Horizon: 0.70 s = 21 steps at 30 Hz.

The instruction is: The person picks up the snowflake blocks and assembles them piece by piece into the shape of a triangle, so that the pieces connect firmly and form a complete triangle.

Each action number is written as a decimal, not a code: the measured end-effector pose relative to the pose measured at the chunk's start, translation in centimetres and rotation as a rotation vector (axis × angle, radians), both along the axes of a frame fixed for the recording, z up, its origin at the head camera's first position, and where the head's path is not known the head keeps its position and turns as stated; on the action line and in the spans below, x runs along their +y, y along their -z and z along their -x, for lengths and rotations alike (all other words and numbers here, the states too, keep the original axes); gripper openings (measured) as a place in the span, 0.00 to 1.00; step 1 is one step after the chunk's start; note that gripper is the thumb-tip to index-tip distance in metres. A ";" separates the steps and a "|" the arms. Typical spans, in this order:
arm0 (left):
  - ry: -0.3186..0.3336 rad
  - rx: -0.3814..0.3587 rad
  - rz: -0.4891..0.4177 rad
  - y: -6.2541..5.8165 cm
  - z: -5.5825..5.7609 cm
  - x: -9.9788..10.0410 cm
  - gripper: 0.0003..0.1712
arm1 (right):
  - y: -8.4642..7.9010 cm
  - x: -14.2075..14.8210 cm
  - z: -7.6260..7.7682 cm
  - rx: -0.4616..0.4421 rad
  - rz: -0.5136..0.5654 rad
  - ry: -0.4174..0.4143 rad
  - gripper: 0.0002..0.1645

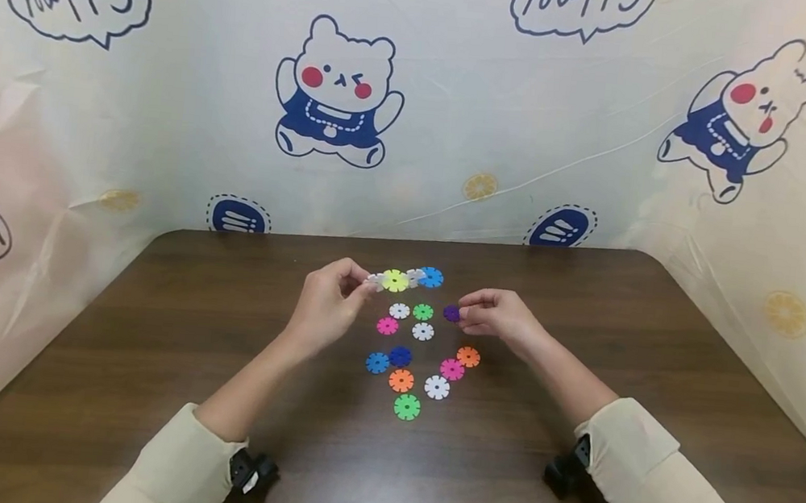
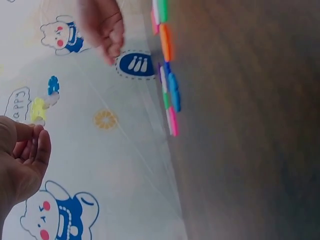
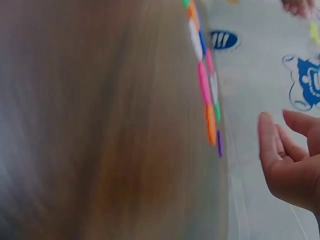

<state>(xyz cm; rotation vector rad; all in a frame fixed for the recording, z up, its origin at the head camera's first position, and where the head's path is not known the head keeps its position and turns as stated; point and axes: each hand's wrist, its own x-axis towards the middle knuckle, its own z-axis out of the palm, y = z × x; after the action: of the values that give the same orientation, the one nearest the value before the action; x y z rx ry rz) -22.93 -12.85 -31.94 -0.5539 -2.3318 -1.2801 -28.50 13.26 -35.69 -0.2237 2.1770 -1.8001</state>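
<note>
Between thumb and fingers, my left hand (image 1: 328, 301) pinches the end of a short chain of notched plastic discs, raised off the table. The chain runs from a white disc through a yellow disc (image 1: 394, 281) and another white one to a blue disc (image 1: 431, 277). My right hand (image 1: 502, 319) is held in the air with thumb and fingers apart and nothing between them, as the right wrist view shows. In the head view its fingertips overlap a purple disc (image 1: 451, 313), which lies on the table (image 3: 219, 144).
Several loose discs lie on the brown table (image 1: 214, 395), among them a green disc (image 1: 407, 406), an orange disc (image 1: 468, 357) and a pink disc (image 1: 387, 326). A patterned curtain (image 1: 451, 127) hangs behind the table's far edge.
</note>
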 end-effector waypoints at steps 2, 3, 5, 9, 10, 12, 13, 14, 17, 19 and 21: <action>-0.004 0.000 -0.023 -0.2 0.0 -0.3 0.05 | 0.2 0.3 0.6 0.036 -0.107 -0.017 0.19; -0.009 0.000 -0.031 -0.3 0.0 -0.4 0.05 | 0.4 0.3 1.0 0.065 -0.163 -0.025 0.19; -0.020 -0.003 -0.041 -0.5 0.1 -0.7 0.05 | 0.6 0.3 1.8 0.117 -0.275 -0.038 0.19; -0.033 -0.004 -0.064 -0.5 0.3 -0.6 0.05 | 1.2 -0.1 3.7 0.237 -0.483 -0.048 0.20; -0.033 -0.004 -0.066 -0.4 0.4 -0.7 0.06 | 1.3 -0.5 4.2 0.242 -0.516 -0.047 0.20; -0.030 -0.006 -0.069 -0.3 0.4 -0.7 0.06 | 1.6 -1.2 4.9 0.252 -0.566 -0.045 0.20; -0.024 -0.012 -0.073 -0.3 0.4 -0.7 0.06 | 1.7 -1.4 5.1 0.241 -0.580 -0.044 0.20; -0.020 -0.018 -0.074 -0.3 0.4 -0.6 0.06 | 1.8 -1.6 5.2 0.230 -0.595 -0.041 0.20; -0.012 -0.030 -0.081 -0.4 0.3 -0.5 0.06 | 1.9 -1.9 5.6 0.211 -0.628 -0.043 0.19; -0.015 -0.031 -0.085 -0.5 0.2 -0.4 0.06 | 1.9 -2.0 5.8 0.221 -0.654 -0.064 0.19; -0.020 -0.031 -0.087 -0.5 0.2 -0.5 0.05 | 2.0 -2.0 5.9 0.231 -0.682 -0.089 0.19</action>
<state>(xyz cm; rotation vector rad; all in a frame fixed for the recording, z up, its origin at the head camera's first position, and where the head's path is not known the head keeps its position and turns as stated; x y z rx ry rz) -23.08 -13.30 -31.41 -0.4850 -2.2885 -1.3823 -34.44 11.25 -37.70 -0.3690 2.7410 -0.9343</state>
